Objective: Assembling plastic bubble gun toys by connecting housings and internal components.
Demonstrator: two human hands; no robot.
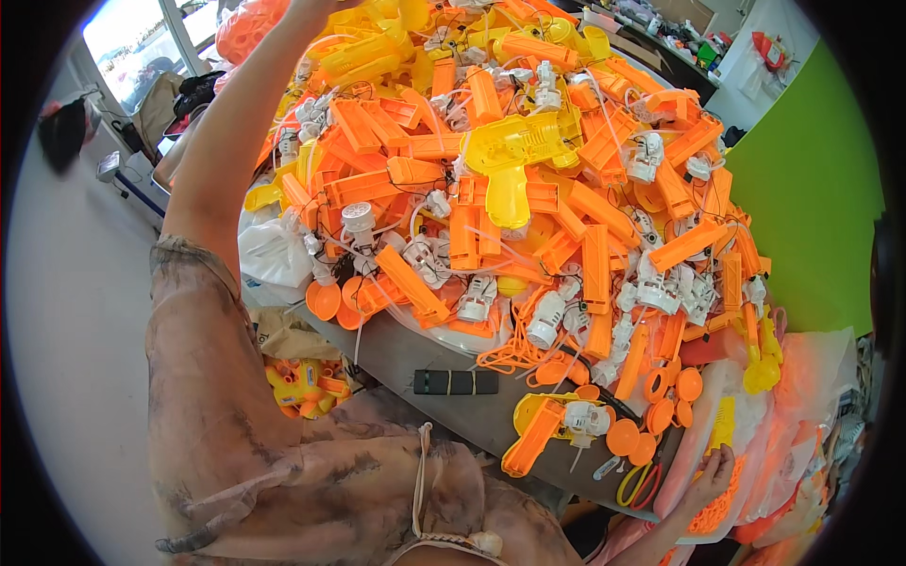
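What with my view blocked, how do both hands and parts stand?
Left hand at picture's top edge, grip unseen. Right hand at yellow piece, grip unclear. Heaped orange parts crowd the table.

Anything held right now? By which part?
Right hand: seemingly a flat yellow piece, by its lower end. Left hand: mostly out of frame, can't tell.

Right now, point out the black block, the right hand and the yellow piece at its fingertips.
Black block [461, 382]: head view, middle segment.
Right hand [708, 479]: head view, back of hand.
Yellow piece [723, 422]: head view, flat face.
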